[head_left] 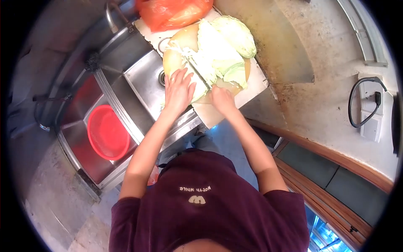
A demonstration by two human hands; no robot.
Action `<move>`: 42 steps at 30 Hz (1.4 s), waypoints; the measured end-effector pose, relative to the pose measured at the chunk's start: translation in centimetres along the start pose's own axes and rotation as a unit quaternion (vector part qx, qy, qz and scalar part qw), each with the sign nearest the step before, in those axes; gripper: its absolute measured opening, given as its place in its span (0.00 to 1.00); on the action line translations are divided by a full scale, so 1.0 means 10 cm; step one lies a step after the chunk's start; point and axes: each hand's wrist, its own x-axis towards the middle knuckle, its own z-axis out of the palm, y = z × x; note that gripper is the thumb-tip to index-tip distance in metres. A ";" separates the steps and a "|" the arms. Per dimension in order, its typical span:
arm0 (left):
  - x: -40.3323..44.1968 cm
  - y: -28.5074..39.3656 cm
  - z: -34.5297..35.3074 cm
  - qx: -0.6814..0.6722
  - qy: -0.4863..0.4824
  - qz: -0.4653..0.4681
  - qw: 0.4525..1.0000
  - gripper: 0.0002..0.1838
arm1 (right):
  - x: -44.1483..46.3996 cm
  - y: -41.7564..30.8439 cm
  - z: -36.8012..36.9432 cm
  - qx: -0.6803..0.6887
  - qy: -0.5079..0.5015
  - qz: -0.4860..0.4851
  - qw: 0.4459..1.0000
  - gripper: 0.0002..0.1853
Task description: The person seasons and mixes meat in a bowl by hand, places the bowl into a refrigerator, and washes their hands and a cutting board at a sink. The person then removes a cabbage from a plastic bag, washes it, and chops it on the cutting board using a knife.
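Note:
My left hand (178, 90) presses on a pale green piece of cabbage (197, 91), its fingers curved over the top and holding it on the round cutting board (188, 35). In my right hand (222, 100) is the handle of a kitchen knife (197, 73). Its blade points up and to the left, down in the cabbage just beside my left fingers. Thin white shreds of cabbage (180, 48) lie around the blade's far end. Larger cabbage pieces (233, 38) rest on the board's right side. Where the blade's edge meets the board is hidden.
An orange-red plastic bag (174, 12) sits behind the board. To the left is a steel double sink (136, 80) with a faucet (111, 19); a red plastic basket (109, 132) stands in its left basin. A plugged-in black cable (357, 101) hangs on the right.

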 end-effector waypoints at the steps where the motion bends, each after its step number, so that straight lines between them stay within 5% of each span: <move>1: -0.11 0.03 -0.04 0.016 0.018 0.016 1.000 0.13 | 0.02 0.05 -0.07 0.014 -0.001 -0.002 1.000 0.12; 6: -0.16 0.10 0.10 -0.010 0.025 -0.089 0.996 0.17 | -0.23 -0.14 -0.53 0.023 0.020 -0.015 0.999 0.11; 12: -0.03 0.26 0.19 0.050 0.005 -0.072 0.996 0.13 | -0.67 -0.29 -0.70 -0.046 -0.001 -0.013 0.999 0.07; 18: 0.02 0.27 0.27 0.020 0.009 -0.089 0.996 0.13 | 0.09 0.09 0.05 -0.039 0.073 -0.070 0.994 0.07; 27: -0.04 0.19 0.32 0.001 0.048 -0.125 0.991 0.12 | -0.57 -0.22 -0.74 -0.037 -0.010 -0.060 0.998 0.08; 31: -0.01 0.20 0.36 0.021 0.043 -0.111 0.993 0.11 | -0.56 -0.28 -0.64 -0.061 -0.071 -0.014 0.996 0.09; 36: -0.04 0.19 0.32 -0.044 0.021 -0.126 0.991 0.13 | 0.24 0.00 -0.15 -0.013 0.002 -0.029 0.999 0.09; 39: -0.22 0.12 0.17 -0.075 0.010 -0.014 0.997 0.16 | 0.35 0.05 -0.13 0.027 -0.017 -0.014 0.999 0.10; 42: -0.27 0.09 0.18 -0.082 0.000 -0.021 0.996 0.19 | 0.35 0.08 -0.04 0.010 -0.017 -0.012 1.000 0.11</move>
